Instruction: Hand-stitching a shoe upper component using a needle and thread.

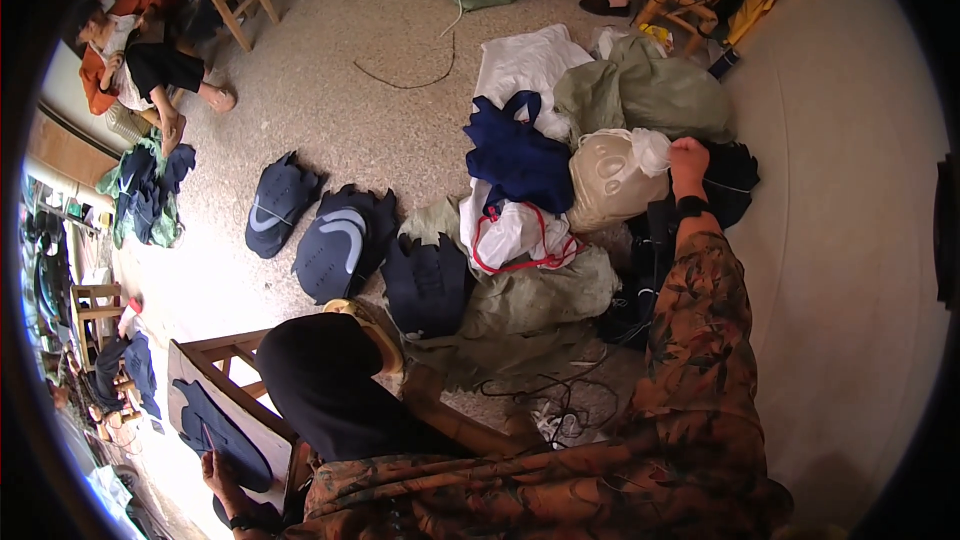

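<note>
At the far end of my outstretched right arm, my right hand (688,162) is closed on the bunched white top of a plastic bag (612,180). The bag looks full and beige, with round marks on its side; its contents are hidden. At the lower left, my left hand (218,475) has its fingers drawn together at the edge of a dark, shoe-upper-like fabric piece (228,435). Whatever those fingers pinch is too small to make out. That piece lies on a tilted wooden board (190,355), and a thin reddish line shows on it.
Stacks of dark fabric pieces (345,243) lie on the floor, some with grey curves. Navy fabric (520,160) and a white bag with red trim (525,235) rest beside green sacks (645,90). Loose cords (565,395) lie near my knees. Other people sit at left and top right.
</note>
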Motion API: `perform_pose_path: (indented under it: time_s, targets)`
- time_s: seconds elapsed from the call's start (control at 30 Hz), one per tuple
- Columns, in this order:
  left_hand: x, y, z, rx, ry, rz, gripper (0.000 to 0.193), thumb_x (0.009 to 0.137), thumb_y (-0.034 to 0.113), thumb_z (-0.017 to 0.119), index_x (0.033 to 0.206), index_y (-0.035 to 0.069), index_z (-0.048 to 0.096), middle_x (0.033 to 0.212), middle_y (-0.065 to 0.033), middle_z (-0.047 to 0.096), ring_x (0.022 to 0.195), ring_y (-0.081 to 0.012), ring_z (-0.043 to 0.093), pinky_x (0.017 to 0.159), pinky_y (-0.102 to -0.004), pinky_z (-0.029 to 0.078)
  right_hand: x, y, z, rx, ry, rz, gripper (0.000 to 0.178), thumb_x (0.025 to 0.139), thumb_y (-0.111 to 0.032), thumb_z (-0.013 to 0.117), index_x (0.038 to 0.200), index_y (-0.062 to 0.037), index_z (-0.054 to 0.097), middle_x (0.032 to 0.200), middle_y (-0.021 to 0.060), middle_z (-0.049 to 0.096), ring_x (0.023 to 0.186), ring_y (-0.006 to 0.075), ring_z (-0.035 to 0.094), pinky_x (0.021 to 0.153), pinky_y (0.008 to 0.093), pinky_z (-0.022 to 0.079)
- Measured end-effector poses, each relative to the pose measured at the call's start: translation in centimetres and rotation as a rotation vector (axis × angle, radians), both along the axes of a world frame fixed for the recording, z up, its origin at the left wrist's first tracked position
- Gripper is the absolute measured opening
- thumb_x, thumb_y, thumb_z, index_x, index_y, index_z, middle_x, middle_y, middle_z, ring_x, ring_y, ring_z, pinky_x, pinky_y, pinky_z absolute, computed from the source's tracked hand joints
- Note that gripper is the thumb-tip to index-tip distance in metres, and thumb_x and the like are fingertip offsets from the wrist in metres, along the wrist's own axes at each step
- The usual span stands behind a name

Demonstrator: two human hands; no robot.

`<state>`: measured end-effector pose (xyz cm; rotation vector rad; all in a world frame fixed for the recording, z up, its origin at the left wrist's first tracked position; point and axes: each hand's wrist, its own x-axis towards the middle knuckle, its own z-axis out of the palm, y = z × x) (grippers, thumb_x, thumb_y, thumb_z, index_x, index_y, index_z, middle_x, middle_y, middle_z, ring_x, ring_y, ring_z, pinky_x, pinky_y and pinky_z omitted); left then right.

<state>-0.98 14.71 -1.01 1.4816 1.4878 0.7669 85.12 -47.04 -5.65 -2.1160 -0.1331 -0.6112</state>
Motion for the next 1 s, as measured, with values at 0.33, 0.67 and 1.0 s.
perform_pose_path:
  time_s: [0.33, 0.67, 1.0]
  targets:
    - [3.2, -1.8, 1.7, 0.048, 0.057, -0.031, 0.01, 0.088, 0.018, 0.06, 0.081, 0.012, 0.056, 0.062, 0.0082, 0.044, 0.051, -0.0026, 0.037, 0.045, -0.0191, 0.027, 1.9, -1.4, -0.6, -0.343, -0.064, -0.124, 0.007, 0.066, -0.005, 0.058, 0.067, -0.0045, 0.066, 0.066, 0.0164, 0.062, 0.065, 0.0329, 0.062, 0.062, 0.0381, 0.049]
    - [5.6, -5.1, 3.8, -0.046, -0.085, 0.049, 0.015, 0.086, 0.016, 0.059, 0.096, 0.004, 0.062, 0.069, 0.0023, 0.054, 0.057, -0.0071, 0.05, 0.052, -0.0203, 0.041, -4.8, 18.2, 6.2, -0.266, -0.015, 0.363, 0.021, 0.082, -0.01, 0.057, 0.1, 0.0012, 0.056, 0.095, 0.0139, 0.062, 0.09, 0.026, 0.058, 0.083, 0.0338, 0.044]
    - [1.5, -5.9, 4.6, -0.014, -0.547, 0.036, 0.007, 0.088, 0.012, 0.058, 0.083, 0.006, 0.058, 0.068, 0.0054, 0.05, 0.058, -0.003, 0.042, 0.052, -0.0174, 0.034, -57.4, 50.8, 13.3, -0.176, -0.117, 1.998, 0.033, 0.071, -0.007, 0.068, 0.1, 0.0028, 0.054, 0.106, 0.021, 0.053, 0.097, 0.0376, 0.055, 0.084, 0.0395, 0.046]
